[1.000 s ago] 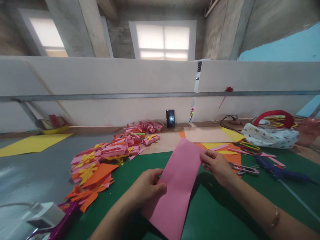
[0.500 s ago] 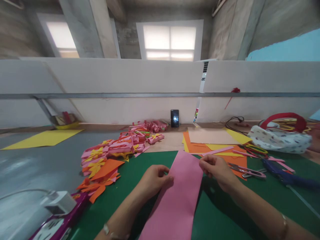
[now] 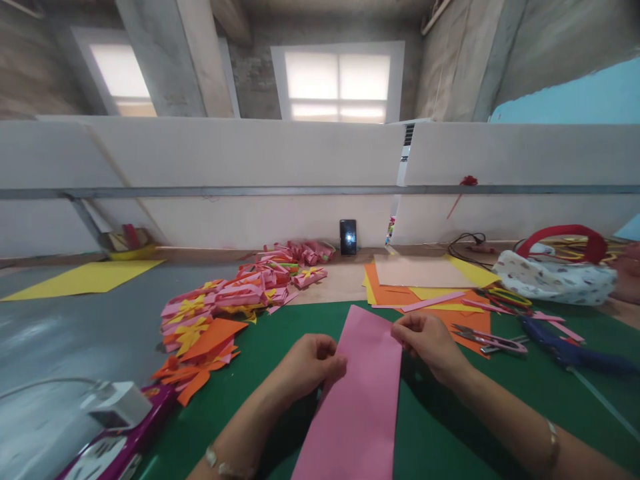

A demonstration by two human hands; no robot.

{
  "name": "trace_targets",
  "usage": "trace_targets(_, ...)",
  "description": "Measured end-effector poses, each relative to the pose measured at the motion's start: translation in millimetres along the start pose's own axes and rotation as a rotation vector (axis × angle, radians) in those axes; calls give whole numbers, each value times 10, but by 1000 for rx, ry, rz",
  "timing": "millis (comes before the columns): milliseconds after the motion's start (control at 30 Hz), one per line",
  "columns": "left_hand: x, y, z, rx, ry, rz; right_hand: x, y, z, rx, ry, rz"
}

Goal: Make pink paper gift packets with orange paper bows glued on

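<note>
Bare mat (image 3: 273, 331) gave passage between scraps (image 3: 213, 339) and left hand (image 3: 307, 365); snips (image 3: 500, 343) and glue gun (image 3: 567, 349) obstructed movement outward from right hand (image 3: 431, 341).

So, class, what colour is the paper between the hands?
The paper is pink, in the head view.

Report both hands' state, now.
Left hand: closed, holding the pink paper at its left edge.
Right hand: closed, pinching the pink paper near its top right corner.

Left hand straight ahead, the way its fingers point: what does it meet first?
The left hand would meet the pink sheet first; its thumb overlaps the sheet's left edge in view, though depth there is unclear.
</note>
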State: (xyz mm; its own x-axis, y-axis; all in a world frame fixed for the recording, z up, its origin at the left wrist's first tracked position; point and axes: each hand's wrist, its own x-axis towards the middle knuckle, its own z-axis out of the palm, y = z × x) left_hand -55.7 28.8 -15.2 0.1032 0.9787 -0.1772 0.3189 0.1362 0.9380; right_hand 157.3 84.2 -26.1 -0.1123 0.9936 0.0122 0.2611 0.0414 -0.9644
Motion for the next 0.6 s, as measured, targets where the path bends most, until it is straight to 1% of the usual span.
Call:
trace_targets(167, 35, 5, 75, -106, 81, 32, -103, -66, 70, -16, -57, -5)
trace_targets(267, 57, -30, 97, -147, 93, 36, -127, -96, 74, -13, -89, -1)
trace_targets(333, 57, -45, 103, -161, 80, 40, -130, -106, 62, 7, -114, -4)
trace_targets(500, 31, -34, 128, -174, 9, 43, -145, -81, 58, 13, -236, -30)
trace_targets(600, 15, -12, 144, -173, -36, 47, -160, -65, 71, 2, -239, -46)
